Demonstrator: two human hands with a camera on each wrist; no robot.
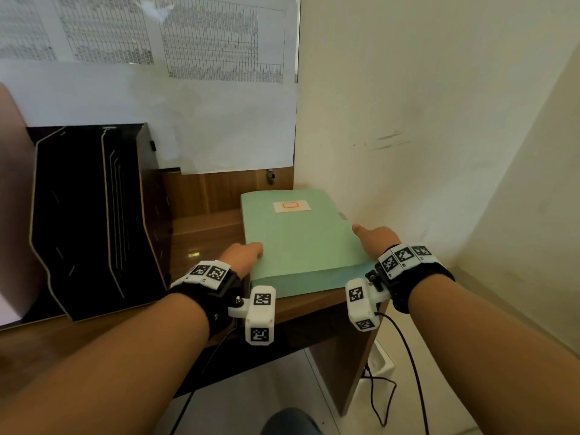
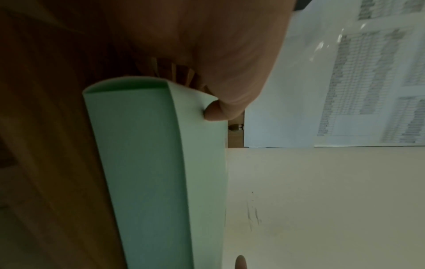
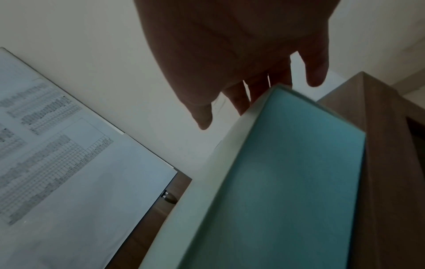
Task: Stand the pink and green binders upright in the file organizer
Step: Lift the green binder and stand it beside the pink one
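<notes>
The green binder (image 1: 298,237) lies flat on the right end of the wooden desk (image 1: 204,237), with a white label on its cover. My left hand (image 1: 244,252) grips its left edge, the thumb (image 2: 214,112) pressed on the green binder's (image 2: 149,163) cover and the fingers hidden below. At the right edge, my right hand (image 1: 373,238) has its thumb over the top. Its fingers (image 3: 241,98) run straight down the far side of the green binder (image 3: 287,182). The black file organizer (image 1: 94,215) stands to the left. A pink binder (image 1: 12,199) stands upright at its far left.
A cream wall (image 1: 439,120) runs close along the binder's right side. Printed sheets (image 1: 188,89) hang behind the desk. The desk's front edge and right end are near my wrists, and a black cable (image 1: 392,356) hangs below.
</notes>
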